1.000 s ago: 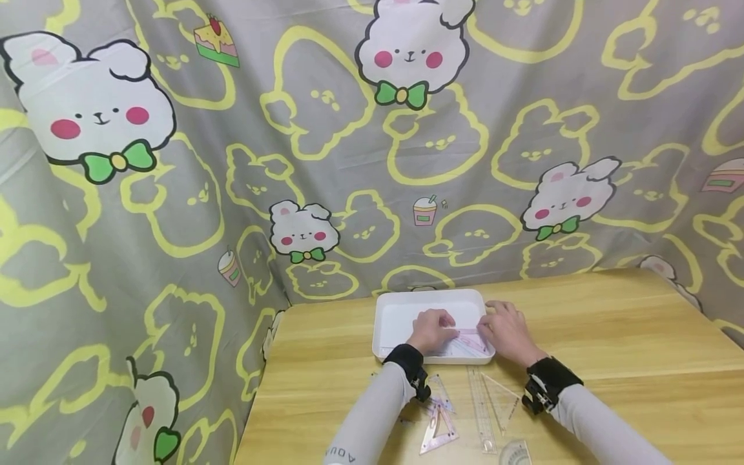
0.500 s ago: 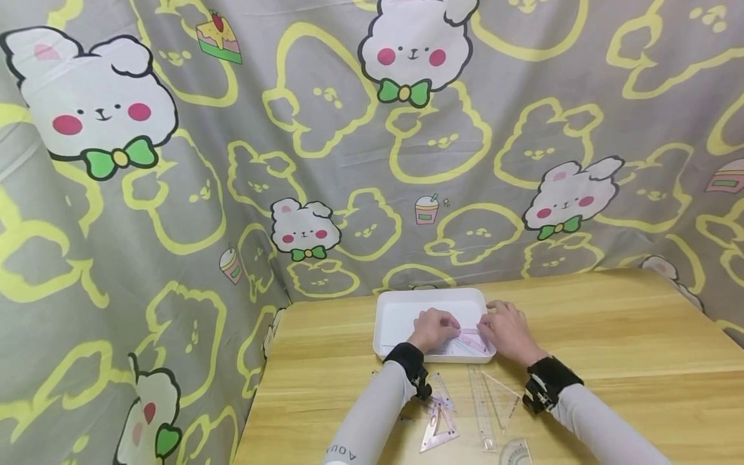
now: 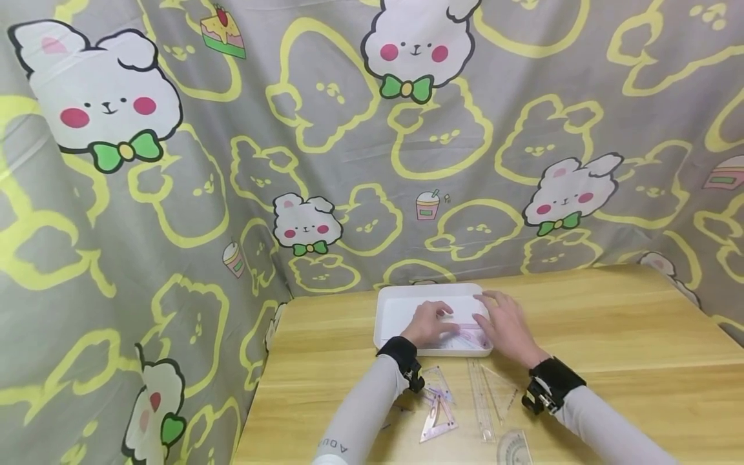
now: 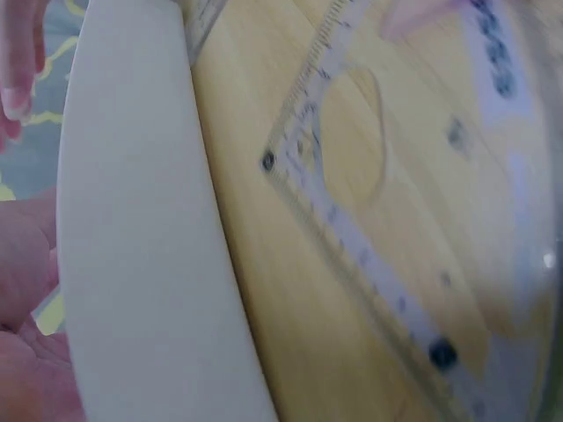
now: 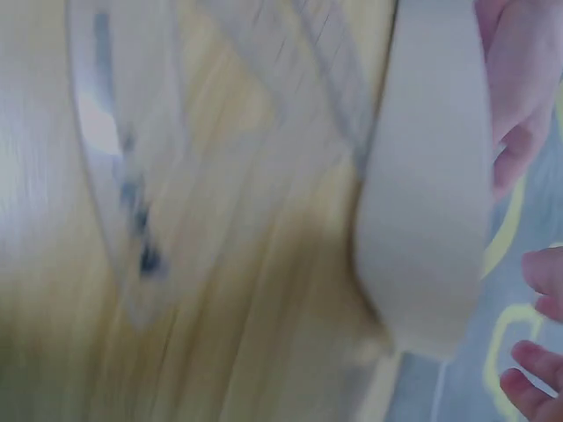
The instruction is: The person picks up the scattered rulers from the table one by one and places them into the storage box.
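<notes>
In the head view a white tray stands on the table with a pinkish clear plastic drawing piece in its front right corner. My left hand hovers over the tray, thumb and fingers apart, the thumb tip right at the pink piece. At the tray's right rim is my right hand, its fingers spread and its thumb over the rim. Neither hand grips anything. In front of the tray lie a clear straight ruler, a pink set square, a clear set square and a protractor.
A wooden table carries everything. A grey curtain with rabbit prints hangs behind it and along the left. Another set square lies close to the tray's outer wall in the left wrist view.
My left thumb and fingers have parted and the hand has shifted slightly left. My right hand's fingers have opened from the tray's rim. The head view has tilted a little.
</notes>
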Available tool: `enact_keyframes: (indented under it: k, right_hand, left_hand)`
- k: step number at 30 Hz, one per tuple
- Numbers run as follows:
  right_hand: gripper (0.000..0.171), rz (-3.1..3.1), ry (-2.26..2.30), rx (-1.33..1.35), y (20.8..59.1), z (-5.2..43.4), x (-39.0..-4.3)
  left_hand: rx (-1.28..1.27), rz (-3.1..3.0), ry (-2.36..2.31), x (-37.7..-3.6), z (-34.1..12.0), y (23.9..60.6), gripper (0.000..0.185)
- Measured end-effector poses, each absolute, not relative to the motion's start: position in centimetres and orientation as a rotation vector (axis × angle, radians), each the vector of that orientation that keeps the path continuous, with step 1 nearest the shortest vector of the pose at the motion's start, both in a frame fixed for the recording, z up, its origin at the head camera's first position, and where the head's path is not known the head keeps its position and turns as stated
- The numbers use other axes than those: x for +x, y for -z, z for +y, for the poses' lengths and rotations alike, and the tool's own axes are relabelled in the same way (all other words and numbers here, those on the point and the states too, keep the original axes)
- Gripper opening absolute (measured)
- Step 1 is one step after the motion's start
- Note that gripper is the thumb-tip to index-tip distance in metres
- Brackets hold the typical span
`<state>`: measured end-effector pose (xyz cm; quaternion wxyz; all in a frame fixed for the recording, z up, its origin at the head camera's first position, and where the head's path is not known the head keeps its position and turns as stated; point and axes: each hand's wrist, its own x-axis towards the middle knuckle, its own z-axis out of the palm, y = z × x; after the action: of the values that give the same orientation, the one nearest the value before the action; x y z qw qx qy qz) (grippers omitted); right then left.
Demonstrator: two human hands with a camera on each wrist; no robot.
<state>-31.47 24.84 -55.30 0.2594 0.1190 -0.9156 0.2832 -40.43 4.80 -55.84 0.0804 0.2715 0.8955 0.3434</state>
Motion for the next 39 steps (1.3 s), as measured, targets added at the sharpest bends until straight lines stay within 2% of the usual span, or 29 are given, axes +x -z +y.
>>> enact_keyframes:
  k: [3, 6, 14, 19, 27, 39]
  right_hand:
    - [0.055, -2.413, -0.758, 0.404, 54.2, 23.8, -31.0]
    - [0.059, -2.377, -0.75, 0.47, 53.5, 22.6, -30.2]
    - [0.051, -2.332, -0.73, 0.612, 53.7, 19.9, -27.0]
    - [0.052, -2.384, -0.754, 0.68, 54.1, 18.5, -25.3]
    - [0.041, -2.497, -0.804, 0.842, 54.8, 17.4, -23.4]
    - [0.053, -2.684, -0.86, 1.105, 55.3, 16.9, -22.5]
  left_hand:
    - [0.815, 2.678, -1.052, -40.6, 3.9, 55.2, 0.036]
    - [0.876, 2.687, -1.067, -40.2, 3.0, 54.1, 0.035]
    - [1.065, 2.728, -1.067, -36.4, 1.0, 51.5, 0.04]
    - [1.046, 2.811, -1.026, -33.5, -0.8, 51.2, 0.035]
    - [0.982, 2.839, -0.982, -29.7, -3.9, 51.9, 0.029]
    - [0.935, 2.794, -0.662, -24.4, -5.7, 53.6, 0.048]
